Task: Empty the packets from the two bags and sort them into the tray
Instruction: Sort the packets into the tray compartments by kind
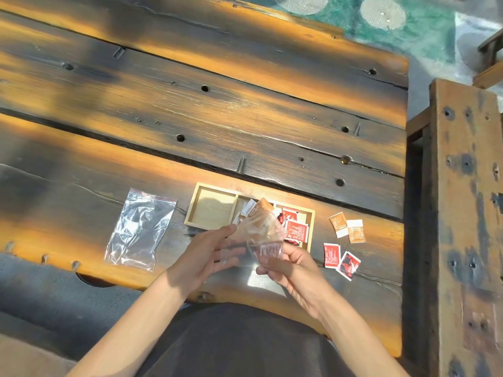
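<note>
An empty clear bag (140, 229) lies flat on the counter (245, 126), at the left, near the near edge. Its red-striped zip end points far.

Right of it sits the tray (311, 213), a wooden box with three compartments in a row. The left compartment shows bare wood. The middle compartment holds pale packets (248, 207), partly hidden. The right compartment holds red packets (295, 228), loosely piled.

The left hand (206, 250) is held just above the counter, near the tray's near edge. Its fingers are fairly straight and lie against the left side of a second clear bag (262, 232); whether the thumb pinches the film cannot be told. The right hand (288, 263) grips the near end of this bag, fingers curled round the film. The bag is raised and tilted over the middle and right compartments, with its far end over the tray. An orange packet (263, 205) shows at that far end.

On the counter right of the tray lie two orange packets (347, 227), side by side and touching. Nearer, two red packets (341, 261) lie overlapping at one corner.

At the far right stands a wooden bench (462, 213), apart from the counter.
</note>
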{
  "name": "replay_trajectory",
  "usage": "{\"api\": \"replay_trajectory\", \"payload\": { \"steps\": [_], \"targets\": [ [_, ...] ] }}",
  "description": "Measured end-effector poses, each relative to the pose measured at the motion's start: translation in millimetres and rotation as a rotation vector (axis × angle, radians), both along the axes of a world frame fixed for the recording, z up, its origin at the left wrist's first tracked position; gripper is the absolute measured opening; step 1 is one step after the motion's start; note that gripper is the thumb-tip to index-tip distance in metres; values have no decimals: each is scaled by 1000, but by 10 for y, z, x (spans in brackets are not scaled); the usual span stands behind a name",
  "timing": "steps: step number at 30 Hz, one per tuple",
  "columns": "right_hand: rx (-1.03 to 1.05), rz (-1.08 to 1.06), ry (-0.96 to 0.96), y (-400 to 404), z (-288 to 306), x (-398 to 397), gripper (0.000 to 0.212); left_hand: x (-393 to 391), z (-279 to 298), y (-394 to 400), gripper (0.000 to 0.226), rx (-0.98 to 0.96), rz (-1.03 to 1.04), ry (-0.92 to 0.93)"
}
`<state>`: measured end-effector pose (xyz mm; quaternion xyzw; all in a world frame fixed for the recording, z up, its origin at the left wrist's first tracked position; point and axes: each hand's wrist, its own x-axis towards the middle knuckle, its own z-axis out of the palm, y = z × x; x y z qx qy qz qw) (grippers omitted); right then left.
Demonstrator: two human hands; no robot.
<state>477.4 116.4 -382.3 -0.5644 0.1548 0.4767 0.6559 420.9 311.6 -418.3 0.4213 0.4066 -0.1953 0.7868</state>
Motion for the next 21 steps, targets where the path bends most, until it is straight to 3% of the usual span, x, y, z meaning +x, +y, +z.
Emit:
{"api": "replay_trajectory", "payload": {
  "steps": [6,16,21],
  "targets": [
    [0,27,2,-24,-22,-48,32,-33,-54,-42,24,56,5,-30],
    [26,11,8,-61,-64,-92,19,-89,-33,-46,25,79,138,-111],
    [-14,100,-53,-87,-135,-124,17,-91,-142,-33,33,-170,102,-79]
  ]
}}
